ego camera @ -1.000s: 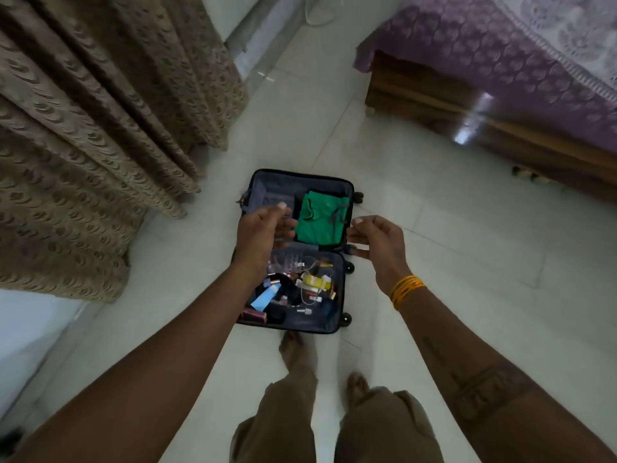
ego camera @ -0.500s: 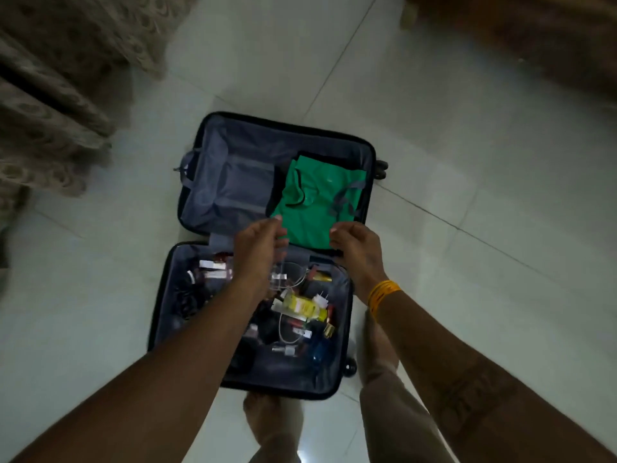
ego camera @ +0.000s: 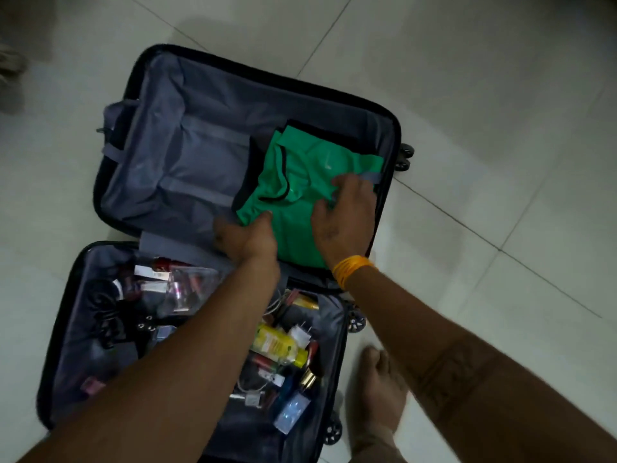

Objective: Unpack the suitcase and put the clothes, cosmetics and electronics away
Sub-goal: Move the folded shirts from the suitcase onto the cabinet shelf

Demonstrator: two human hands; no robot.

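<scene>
Suitcase point(ego camera: 187, 168): head view, lying open flat on tiled floor point(ego camera: 500, 95), grey lining.
Green shirt point(ego camera: 300, 182): folded, in far half, right side, on a dark garment point(ego camera: 320, 130).
Left hand point(ego camera: 248, 237): at shirt's near-left edge, thumb touching the fabric; grip unclear.
Right hand point(ego camera: 347, 218): fingers spread, resting flat on shirt; orange bangles point(ego camera: 352, 269) on wrist.
Near half: yellow bottle point(ego camera: 278, 345), blue box point(ego camera: 292, 411), clear pouch point(ego camera: 188, 289), cables, small cosmetics.
Bare foot point(ego camera: 379, 389): just right of suitcase.

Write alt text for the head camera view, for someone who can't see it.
Both hands, left hand and right hand, reach onto a folded green shirt in an open suitcase on a tiled floor; the near half holds jumbled cosmetics and cables.
</scene>
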